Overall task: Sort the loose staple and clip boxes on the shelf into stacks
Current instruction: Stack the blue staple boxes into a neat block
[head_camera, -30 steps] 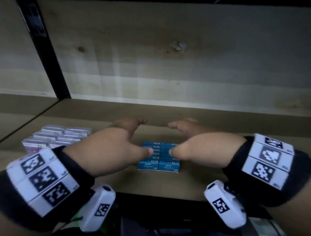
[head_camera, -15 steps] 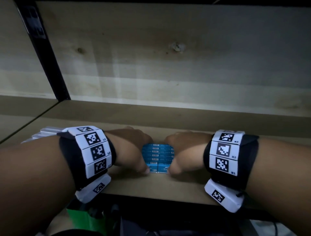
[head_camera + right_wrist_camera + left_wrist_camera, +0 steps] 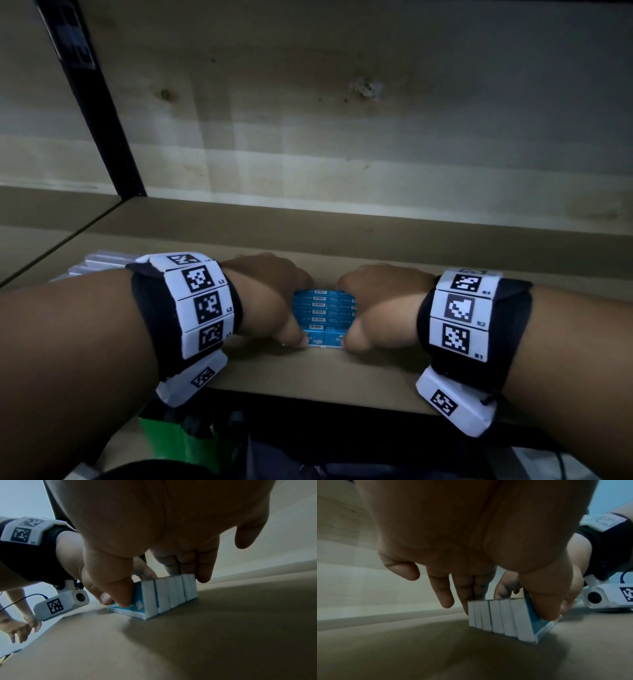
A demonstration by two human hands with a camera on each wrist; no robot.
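Blue staple boxes (image 3: 323, 313) stand packed in a tidy block near the shelf (image 3: 376, 373) front edge, left hand (image 3: 270, 298) and right hand (image 3: 380, 305) clamping it, fingers behind and thumbs in front, while pale boxes (image 3: 99, 263) far left look already grouped, so sorting seems nearly finished.

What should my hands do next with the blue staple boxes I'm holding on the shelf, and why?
Probably squeeze the row together and square it up. Your left hand and right hand grip the blue staple boxes from both sides, thumbs on the front box and fingers behind the back one. The left wrist view shows small gaps between boxes, and the row rests on the shelf.
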